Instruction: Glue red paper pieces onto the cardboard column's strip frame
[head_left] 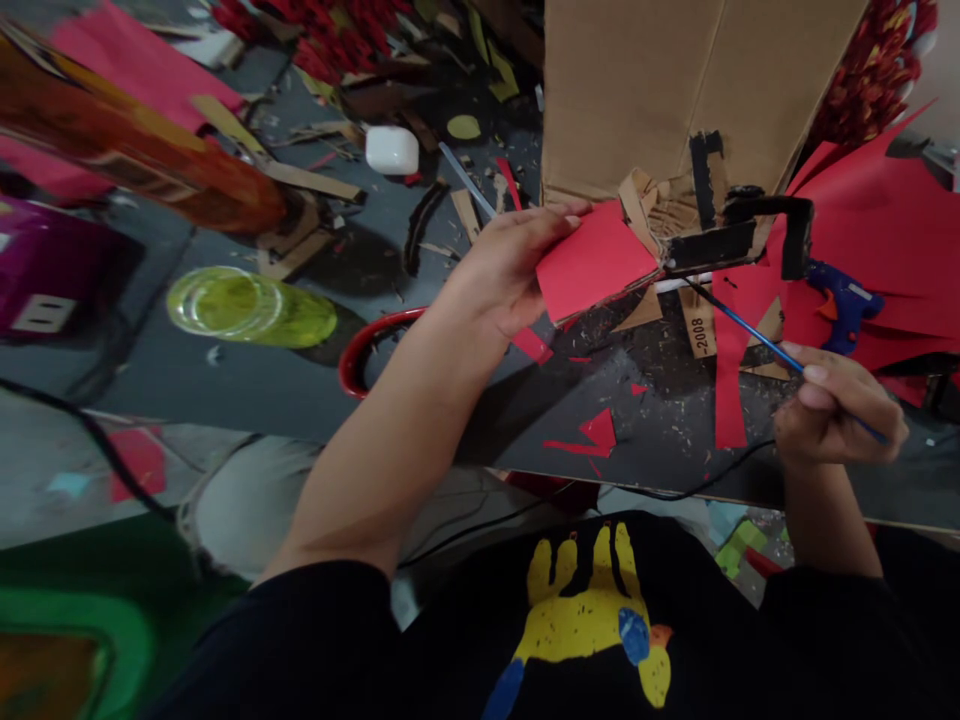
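Note:
My left hand (pixel 514 262) grips a cardboard model by its red paper-covered panel (pixel 596 262), fingers behind it. From the panel's right end stick out crumpled brown cardboard and black-painted strips (pixel 709 247), one bent into a hook shape. In my right hand (pixel 834 408) is a thin blue paintbrush (pixel 757 338), pinched between thumb and fingers. The brush tip points up and left, just below the black strips; whether it touches them I cannot tell. A blue glue gun (pixel 846 305) lies beyond my right hand, and a red paper strip (pixel 729 390) beside it.
A tall cardboard sheet (pixel 637 90) stands behind the model. On the dark table (pixel 262 392) are a yellow-green glass (pixel 255 308), a red-rimmed container (pixel 352 355), a white case (pixel 392 150) and scattered scraps. Large red sheets (pixel 885 225) lie at right. Cables hang along the front edge.

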